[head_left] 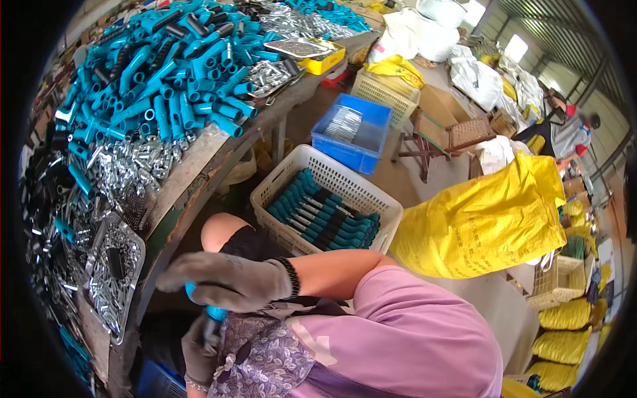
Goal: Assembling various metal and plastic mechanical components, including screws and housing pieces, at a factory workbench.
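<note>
Holding teal tool (215,312), right hand (232,280) above, left hand (198,351) below

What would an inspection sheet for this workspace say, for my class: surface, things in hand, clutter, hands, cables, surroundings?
Surface: table heaped with blue handles and small metal pieces.
Things in hand: a blue tool, partly hidden by the gloves.
Clutter: cream crate of blue-and-black tools beside the knee; blue crate behind it; yellow sack to the right.
Hands: both gloved; right hand and left hand closed on the tool.
Cables: nothing seen.
Surroundings: white sacks and another person in the background.
</note>
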The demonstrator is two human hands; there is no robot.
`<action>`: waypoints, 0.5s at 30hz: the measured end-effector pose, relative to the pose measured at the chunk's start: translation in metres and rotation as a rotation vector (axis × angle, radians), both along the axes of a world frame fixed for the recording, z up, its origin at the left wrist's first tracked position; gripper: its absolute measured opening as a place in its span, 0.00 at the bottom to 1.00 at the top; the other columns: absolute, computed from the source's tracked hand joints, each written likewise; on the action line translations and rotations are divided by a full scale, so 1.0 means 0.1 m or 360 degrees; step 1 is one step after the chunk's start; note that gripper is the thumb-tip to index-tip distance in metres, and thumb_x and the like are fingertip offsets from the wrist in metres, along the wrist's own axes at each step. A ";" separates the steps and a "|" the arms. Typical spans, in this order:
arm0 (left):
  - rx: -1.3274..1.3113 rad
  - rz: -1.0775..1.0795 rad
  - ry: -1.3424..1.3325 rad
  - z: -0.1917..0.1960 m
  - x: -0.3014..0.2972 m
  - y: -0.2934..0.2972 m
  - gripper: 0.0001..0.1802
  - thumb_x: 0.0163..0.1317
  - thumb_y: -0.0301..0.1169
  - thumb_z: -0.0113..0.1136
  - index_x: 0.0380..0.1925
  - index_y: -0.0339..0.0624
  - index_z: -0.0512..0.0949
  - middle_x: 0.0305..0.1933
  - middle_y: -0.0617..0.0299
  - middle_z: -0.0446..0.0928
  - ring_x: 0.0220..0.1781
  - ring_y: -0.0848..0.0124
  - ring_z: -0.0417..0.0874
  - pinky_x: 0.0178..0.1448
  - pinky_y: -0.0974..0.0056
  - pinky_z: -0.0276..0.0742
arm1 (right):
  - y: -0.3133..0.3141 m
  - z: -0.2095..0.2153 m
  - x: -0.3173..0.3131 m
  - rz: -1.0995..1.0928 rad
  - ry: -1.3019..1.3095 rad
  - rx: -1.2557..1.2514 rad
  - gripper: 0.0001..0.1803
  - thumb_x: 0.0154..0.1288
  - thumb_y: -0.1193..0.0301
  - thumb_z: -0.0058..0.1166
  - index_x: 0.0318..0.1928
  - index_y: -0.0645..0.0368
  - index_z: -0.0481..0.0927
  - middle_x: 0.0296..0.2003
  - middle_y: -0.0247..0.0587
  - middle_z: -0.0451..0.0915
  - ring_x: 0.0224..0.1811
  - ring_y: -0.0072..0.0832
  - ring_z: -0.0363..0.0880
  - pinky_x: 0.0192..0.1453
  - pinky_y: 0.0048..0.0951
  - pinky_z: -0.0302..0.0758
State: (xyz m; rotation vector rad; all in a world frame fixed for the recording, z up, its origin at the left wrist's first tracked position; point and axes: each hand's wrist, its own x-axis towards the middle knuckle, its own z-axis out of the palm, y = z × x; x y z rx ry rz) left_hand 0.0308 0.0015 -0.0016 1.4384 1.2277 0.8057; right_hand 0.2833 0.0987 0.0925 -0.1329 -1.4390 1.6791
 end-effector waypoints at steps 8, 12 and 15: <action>0.0041 -0.0052 0.0009 0.05 -0.26 -0.18 0.24 0.69 0.44 0.63 0.55 0.37 0.76 0.42 0.66 0.80 0.45 0.75 0.79 0.50 0.67 0.76 | 0.10 0.06 -0.18 -0.0326 -0.0098 0.0964 0.14 0.76 0.69 0.45 0.54 0.61 0.78 0.53 0.50 0.79 0.61 0.47 0.74 0.68 0.45 0.68; -0.0095 -0.0028 -0.0435 -0.06 -0.73 -0.34 0.31 0.66 0.46 0.64 0.59 0.33 0.73 0.44 0.63 0.82 0.45 0.73 0.82 0.51 0.64 0.77 | 0.23 0.15 -0.24 -0.0293 0.0015 0.1047 0.13 0.75 0.69 0.46 0.52 0.60 0.80 0.52 0.49 0.80 0.61 0.43 0.75 0.71 0.47 0.65; -0.0352 0.0182 -0.0341 -0.11 -0.42 -0.19 0.30 0.62 0.50 0.67 0.50 0.31 0.79 0.36 0.64 0.80 0.36 0.73 0.79 0.40 0.70 0.73 | 0.19 -0.02 -0.22 -0.0448 -0.0034 0.1072 0.13 0.73 0.69 0.48 0.51 0.59 0.81 0.52 0.48 0.81 0.62 0.43 0.75 0.72 0.48 0.64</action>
